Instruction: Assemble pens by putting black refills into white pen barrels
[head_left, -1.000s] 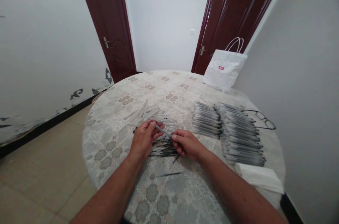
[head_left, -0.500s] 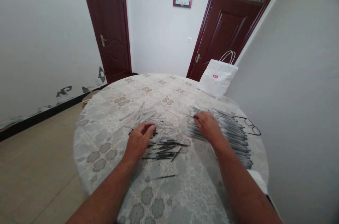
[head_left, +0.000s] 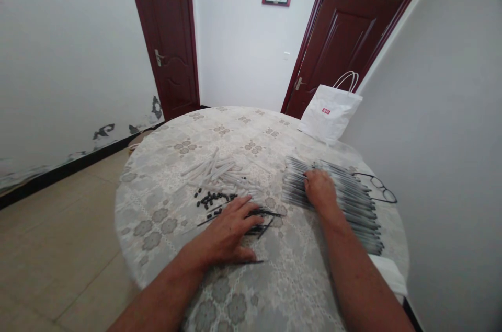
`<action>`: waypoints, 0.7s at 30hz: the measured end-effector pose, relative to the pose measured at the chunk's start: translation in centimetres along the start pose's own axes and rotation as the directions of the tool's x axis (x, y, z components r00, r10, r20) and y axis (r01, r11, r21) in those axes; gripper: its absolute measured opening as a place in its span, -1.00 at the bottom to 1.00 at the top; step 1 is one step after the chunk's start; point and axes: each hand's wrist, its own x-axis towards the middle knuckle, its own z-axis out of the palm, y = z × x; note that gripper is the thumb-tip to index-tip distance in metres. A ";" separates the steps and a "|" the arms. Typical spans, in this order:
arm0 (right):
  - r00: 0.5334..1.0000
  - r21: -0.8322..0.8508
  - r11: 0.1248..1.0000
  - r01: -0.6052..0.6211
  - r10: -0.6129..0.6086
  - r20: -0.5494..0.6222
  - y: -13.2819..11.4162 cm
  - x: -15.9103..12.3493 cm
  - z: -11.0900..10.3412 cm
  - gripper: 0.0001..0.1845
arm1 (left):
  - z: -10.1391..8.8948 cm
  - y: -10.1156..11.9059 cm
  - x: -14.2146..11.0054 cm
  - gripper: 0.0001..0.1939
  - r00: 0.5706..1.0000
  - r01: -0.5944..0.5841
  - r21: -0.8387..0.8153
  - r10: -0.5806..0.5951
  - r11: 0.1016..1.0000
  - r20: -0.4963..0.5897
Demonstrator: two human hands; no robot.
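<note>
My left hand (head_left: pixel 231 227) is spread palm down over a loose pile of thin black pen refills (head_left: pixel 270 214), hiding part of it. Its thumb is at a single refill (head_left: pixel 257 262) lying nearer to me. Just beyond the fingers are several small black plugs (head_left: pixel 212 197), and behind these a heap of white pen barrels (head_left: pixel 215 167). My right hand (head_left: pixel 322 191) rests on a row of grey pens (head_left: pixel 296 185), slightly blurred. Its fingers are bent together around a pen at the row's right side, mostly hidden by the hand.
A second row of pens (head_left: pixel 364 217) runs along the right, with eyeglasses (head_left: pixel 378 187) beside it. A white paper bag (head_left: pixel 329 112) stands at the back right of the round table (head_left: pixel 157 191). Something white (head_left: pixel 388 272) lies at the right edge, close to the wall.
My left hand has moved from the black plugs towards me, and its fingers have spread over the refills. My right hand has shifted slightly right over the pens. The view has turned a little.
</note>
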 end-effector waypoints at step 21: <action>0.322 0.514 0.214 0.831 -0.938 -0.131 -16.8 -15.9 -6.1 -0.88 | -0.2 -1.5 0.1 -0.72 0.926 0.289 0.128 -0.243 0.949 -0.289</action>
